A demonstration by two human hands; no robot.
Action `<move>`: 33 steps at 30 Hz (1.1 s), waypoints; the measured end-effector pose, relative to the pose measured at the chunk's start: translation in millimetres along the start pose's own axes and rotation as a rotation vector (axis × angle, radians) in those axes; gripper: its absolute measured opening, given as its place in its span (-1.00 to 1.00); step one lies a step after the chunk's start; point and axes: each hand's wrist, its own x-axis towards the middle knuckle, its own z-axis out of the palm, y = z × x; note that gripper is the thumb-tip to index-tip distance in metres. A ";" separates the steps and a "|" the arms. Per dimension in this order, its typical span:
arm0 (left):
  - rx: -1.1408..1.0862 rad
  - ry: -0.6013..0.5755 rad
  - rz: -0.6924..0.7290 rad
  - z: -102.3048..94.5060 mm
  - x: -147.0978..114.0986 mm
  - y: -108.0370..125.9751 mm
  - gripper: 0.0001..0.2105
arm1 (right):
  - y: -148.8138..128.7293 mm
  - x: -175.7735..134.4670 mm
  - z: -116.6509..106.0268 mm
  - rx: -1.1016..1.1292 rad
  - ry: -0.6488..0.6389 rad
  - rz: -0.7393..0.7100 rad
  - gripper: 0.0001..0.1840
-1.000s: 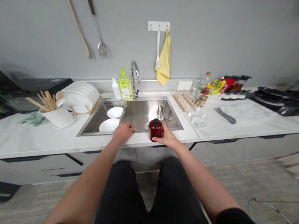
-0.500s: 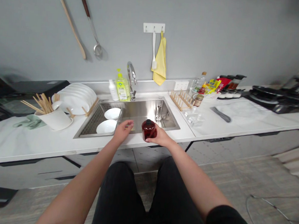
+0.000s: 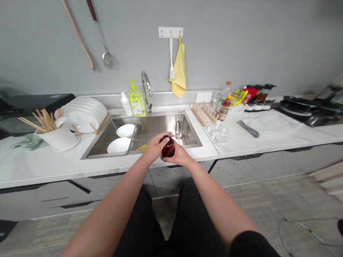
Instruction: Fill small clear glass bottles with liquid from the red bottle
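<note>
Both hands are on a dark red, see-through bottle, just above the sink's front edge. My right hand wraps its right side and lower part. From the left, my left hand closes round the upper part, its thumb and fingers over the dark cap, which is mostly hidden. Behind the hands lies the steel sink. Part of a yellow piece, perhaps a sponge, shows in it beside my left hand.
A wire basket at the sink's left holds white bowls. Left of it stand plates in a rack and a white chopstick holder. Soap bottles flank the faucet. Rightward are a wooden rack and clear containers.
My left hand has moved right from beside the bottle and closed on its top. The bottle is still in my right hand. The view has shifted slightly to the right.
</note>
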 end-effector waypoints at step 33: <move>0.212 0.030 0.024 4.0 -3.1 10.8 -0.78 | -7.4 -0.9 0.9 -0.045 0.001 0.036 -0.06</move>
